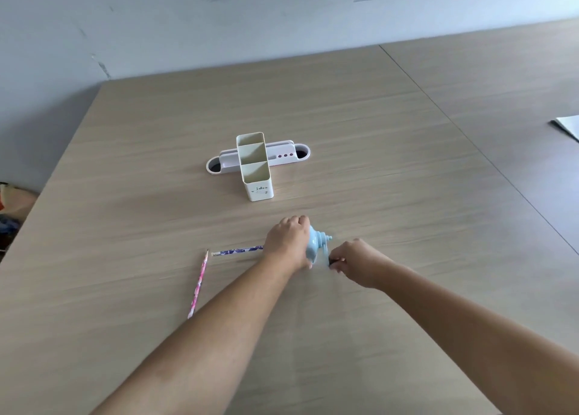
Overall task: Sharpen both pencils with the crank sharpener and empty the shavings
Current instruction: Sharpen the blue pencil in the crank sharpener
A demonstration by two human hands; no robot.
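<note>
A light blue crank sharpener [317, 245] stands on the wooden table [376, 151], mostly covered by my left hand [289, 241], which grips its body from above. A blue-patterned pencil [238, 251] sticks out of the sharpener to the left, lying level. My right hand [354, 262] pinches the dark crank handle [332, 261] on the sharpener's right side. A pink-patterned pencil [198, 284] lies loose on the table to the left, its sharp tip pointing away from me.
A cream pen holder [255, 167] with three compartments stands behind the sharpener, across a white and lilac tray [282, 154] with holes. A white sheet [568, 126] lies at the right edge. The table's left edge drops off near a cluttered floor [9, 214].
</note>
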